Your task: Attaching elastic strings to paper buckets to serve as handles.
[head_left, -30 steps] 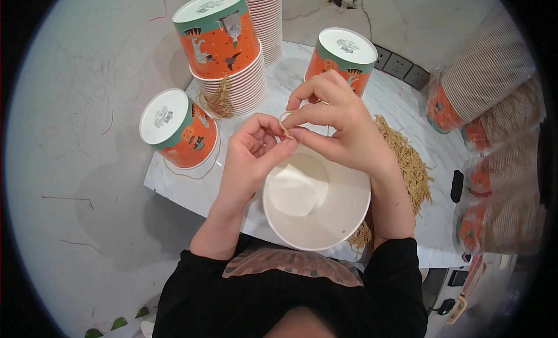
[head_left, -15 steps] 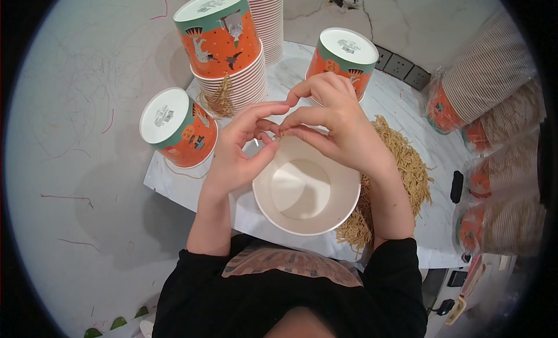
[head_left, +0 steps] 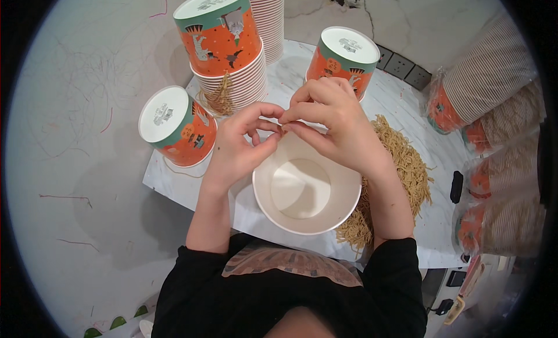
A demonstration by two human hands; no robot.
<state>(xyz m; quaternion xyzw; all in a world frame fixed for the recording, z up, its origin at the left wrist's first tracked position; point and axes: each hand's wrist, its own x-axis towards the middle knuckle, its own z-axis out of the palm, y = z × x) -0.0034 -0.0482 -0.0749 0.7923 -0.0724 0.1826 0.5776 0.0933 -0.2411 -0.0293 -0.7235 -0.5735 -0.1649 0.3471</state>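
Note:
A white-lined paper bucket (head_left: 302, 213) stands mouth up at the table's near edge, nothing inside it. At its far rim my left hand (head_left: 247, 137) and my right hand (head_left: 340, 120) meet with fingertips pinched together. A small bit of tan cord (head_left: 283, 132) shows between the fingertips; the rest of it is hidden by my fingers. Under and beside my right forearm lies a heap of tan cords (head_left: 404, 158), spreading close to the bucket's right side.
An orange and green bucket (head_left: 180, 129) sits upside down at the left, a nested stack (head_left: 232, 70) behind it with cords hanging off. Another upturned bucket (head_left: 343, 59) stands at the back, near wall sockets (head_left: 399, 66). Plastic-wrapped bucket stacks (head_left: 488, 76) line the right.
My hands have shifted slightly and their fingers have drawn closer together at the far rim. The bucket stays in nearly the same place.

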